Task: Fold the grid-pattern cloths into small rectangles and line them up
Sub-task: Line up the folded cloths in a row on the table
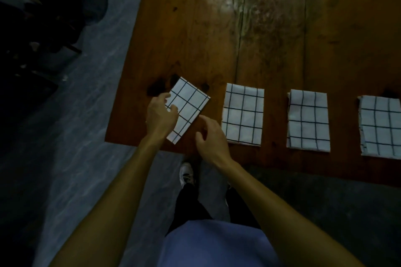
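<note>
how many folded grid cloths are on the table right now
4. One tilted cloth at the left end under the left hand; three straight cloths to its right, the last cut off by the frame edge, so more may lie beyond.

A worn wooden tabletop point(271, 34) is stretching out ahead of me, dark knots showing in its planks. Grey marbled floor point(91, 115) is running along its left side. My white sneaker point(186, 174) is poking out below the edge, and dark chairs point(43, 19) are sitting far left
</note>
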